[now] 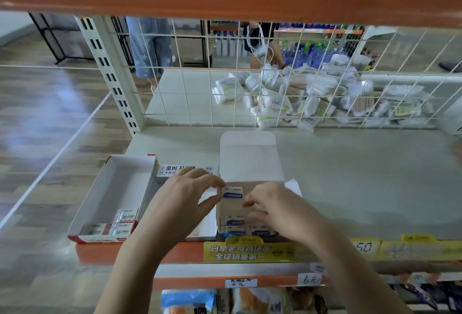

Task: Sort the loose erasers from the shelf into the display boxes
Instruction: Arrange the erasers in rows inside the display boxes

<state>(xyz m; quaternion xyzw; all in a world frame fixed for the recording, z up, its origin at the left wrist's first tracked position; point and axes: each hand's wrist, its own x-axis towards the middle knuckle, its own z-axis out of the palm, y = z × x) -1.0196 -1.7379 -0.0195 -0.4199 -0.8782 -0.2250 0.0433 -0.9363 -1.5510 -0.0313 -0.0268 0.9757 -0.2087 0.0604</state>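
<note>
Head view: left hand (185, 196) pinches an eraser (232, 192) over the open box (246, 210) btwn both hands. Right hand (275, 210), fingers curled, reaches into the box; grip unclear. Step: loading. Next, prob. lower the eraser into a free slot.

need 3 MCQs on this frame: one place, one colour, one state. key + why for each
1. Where is the white eraser with the blue band?
A. Above the open brown cardboard display box
B. In the red-and-white box
C. On the floor

2. What colour is the trim of the long open display box at left?
A. Green
B. Red
C. Black

3. How is the left hand engaged?
A. Flat on the shelf
B. Hanging idle
C. Grip pinching the eraser

Answers:
1 A: the eraser sits over the brown box's opening, in front of its raised white lid.
2 B: red edges run round the white tray.
3 C: thumb and fingers close on the eraser's left end, while the right hand reaches into the box.
</note>
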